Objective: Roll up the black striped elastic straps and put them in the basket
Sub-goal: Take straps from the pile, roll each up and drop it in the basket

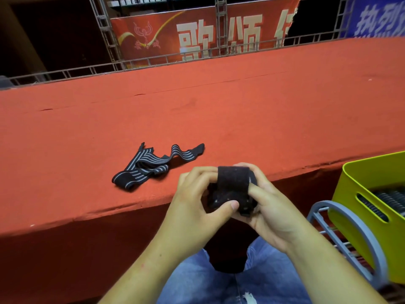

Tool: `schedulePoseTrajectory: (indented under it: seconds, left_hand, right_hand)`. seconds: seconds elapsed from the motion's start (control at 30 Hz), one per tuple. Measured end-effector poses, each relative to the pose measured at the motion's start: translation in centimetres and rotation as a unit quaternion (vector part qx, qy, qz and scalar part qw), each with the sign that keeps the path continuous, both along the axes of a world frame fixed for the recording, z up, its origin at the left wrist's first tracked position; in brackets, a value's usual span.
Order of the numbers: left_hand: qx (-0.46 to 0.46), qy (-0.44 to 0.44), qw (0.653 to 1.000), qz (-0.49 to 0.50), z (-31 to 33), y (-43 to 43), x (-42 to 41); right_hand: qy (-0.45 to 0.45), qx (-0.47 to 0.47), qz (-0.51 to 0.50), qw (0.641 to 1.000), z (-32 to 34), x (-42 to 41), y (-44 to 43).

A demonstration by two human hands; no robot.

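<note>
Far left, a bare stretch of the red-covered counter (241, 110) is running across the whole view, its front edge dropping into shadow. Behind it a metal truss (105, 34) is standing upright, carrying a red banner (197, 36) with pale lettering.

Left of centre, one loose strap (153, 163), black with pale stripes, is lying unrolled on the counter near the front edge. It is folding over itself at its left end and rippling in waves toward its plain black right end. It is lying apart from both hands.

At centre, the left hand (192, 200) is curling round the left side of the rolled strap (233, 189), with its thumb pressing across the front of the roll. The roll is being held in the air just in front of the counter edge, above the person's lap. A plain black end is wrapping over its top, and only a sliver of striping is showing at its right side.

The right hand (269, 207) is cupping the roll from the right and below, its thumb pressing on the wrapped end. Both hands are therefore gripping the same roll. Below them, blue jeans (197, 279) are filling the bottom of the view.

At far right, the yellow-green basket (355, 178) is resting on a grey rack (380, 262), beside the counter and well apart from the loose strap. Dark ribbed shapes are showing inside it, too blurred to identify.
</note>
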State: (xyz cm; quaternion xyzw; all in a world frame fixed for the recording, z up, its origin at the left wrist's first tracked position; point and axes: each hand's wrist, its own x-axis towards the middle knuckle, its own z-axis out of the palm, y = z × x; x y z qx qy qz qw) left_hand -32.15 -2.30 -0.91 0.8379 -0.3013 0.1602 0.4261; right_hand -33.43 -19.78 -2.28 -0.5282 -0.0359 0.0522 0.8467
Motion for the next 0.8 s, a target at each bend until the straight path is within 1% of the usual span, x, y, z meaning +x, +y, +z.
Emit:
schedulePoseTrajectory:
  seconds: [0.17, 0.33, 0.43, 0.53, 0.67, 0.8]
  left_hand:
    - [-0.013, 0.074, 0.997, -0.012, 0.5, 0.1, 0.2]
    - [-0.01, 0.097, 0.995, -0.001, 0.9, 0.3, 0.4]
    - [-0.034, 0.12, 0.992, -0.014, 0.7, 0.4, 0.5]
    - [-0.081, 0.176, 0.981, -0.03, 0.6, 0.6, 1.0]
    - [-0.089, 0.254, 0.961, -0.057, 0.4, 0.8, 1.2]
    - [-0.107, 0.252, 0.961, -0.043, 0.5, 0.7, 1.3]
  right_hand:
    - [-0.005, 0.004, 0.02, 1.0, 0.0, -0.3, 0.0]
    - [-0.007, 0.006, -0.008, 1.0, -0.1, -0.3, 0.1]
    - [-0.01, 0.012, -0.014, 1.0, 0.1, -0.4, 0.1]
    - [-0.02, 0.012, -0.009, 1.0, -0.1, -0.5, -0.1]
    - [-0.035, -0.003, 0.005, 0.999, 0.0, -0.5, -0.4]
    - [-0.048, -0.029, 0.016, 0.998, 0.0, -0.4, -0.6]
